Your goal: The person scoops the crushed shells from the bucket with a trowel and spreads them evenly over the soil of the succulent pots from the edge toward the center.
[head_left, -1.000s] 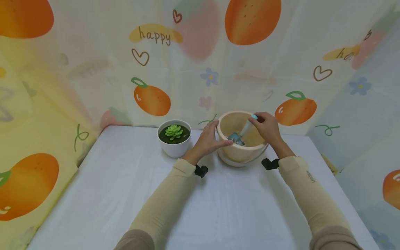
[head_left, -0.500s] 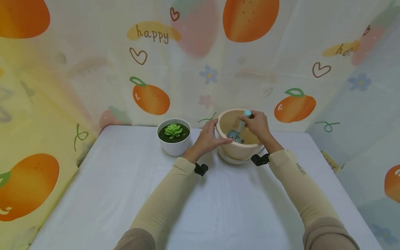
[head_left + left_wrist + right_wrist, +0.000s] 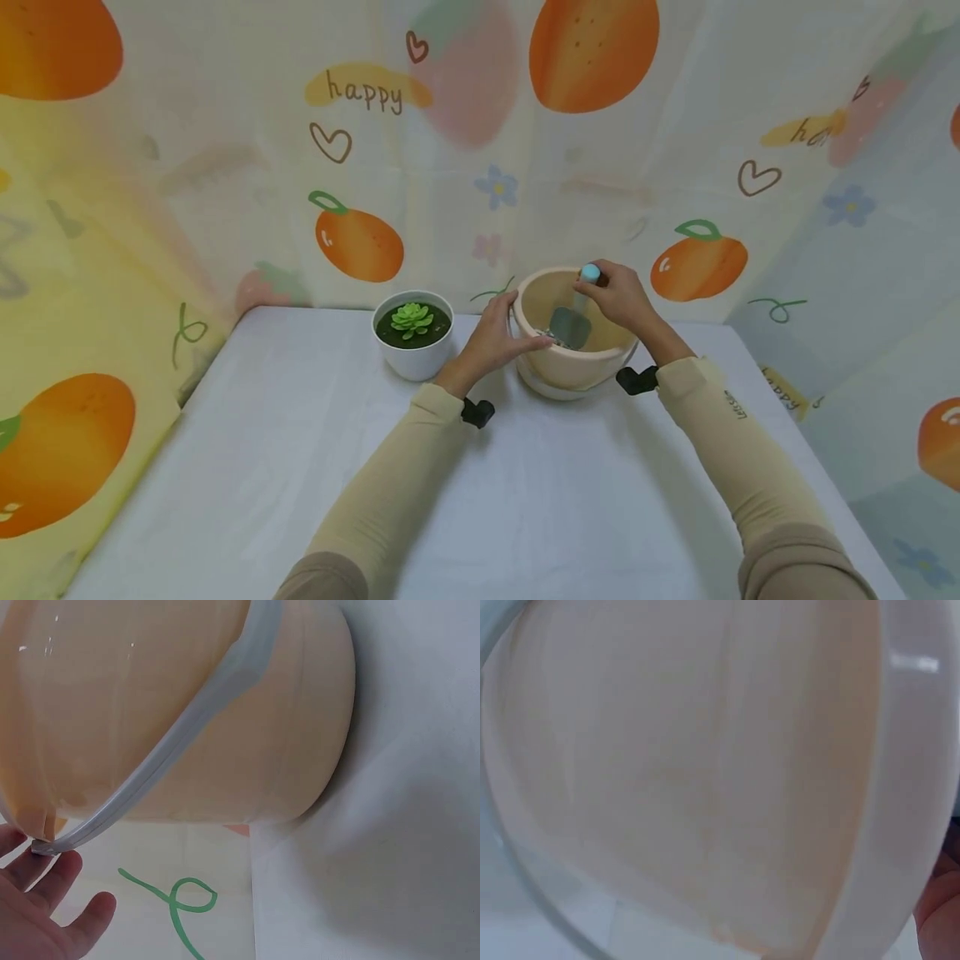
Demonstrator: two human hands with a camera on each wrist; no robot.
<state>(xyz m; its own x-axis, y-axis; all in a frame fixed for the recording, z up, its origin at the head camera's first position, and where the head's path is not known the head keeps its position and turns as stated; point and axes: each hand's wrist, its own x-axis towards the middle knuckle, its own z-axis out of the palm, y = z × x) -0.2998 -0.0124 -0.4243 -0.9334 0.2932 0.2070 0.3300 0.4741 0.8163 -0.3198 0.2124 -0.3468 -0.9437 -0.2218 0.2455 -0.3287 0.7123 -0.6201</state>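
A backdrop (image 3: 225, 200) printed with oranges hung behind a white-covered table (image 3: 562, 508). A beige bucket (image 3: 577, 367) stood by the table's far edge, toward the far right corner, a pale carrying handle (image 3: 172, 742) drooping down its side. Along the same far edge, left of the bucket and apart from it, stood a white pot (image 3: 415, 360). The left hand (image 3: 487, 337) rested against the bucket's left rim, fingers and thumb spread apart, some fingers touching the end of the carrying handle. The right hand (image 3: 624, 298), above the bucket's right side, pinched the blue-topped grip of a small shovel (image 3: 572, 328), whose grey blade tilted down inside the bucket. A green succulent (image 3: 412, 320) sat in the white pot's dark filling. Beside the blade lay loose bits (image 3: 556, 339), too small to identify.
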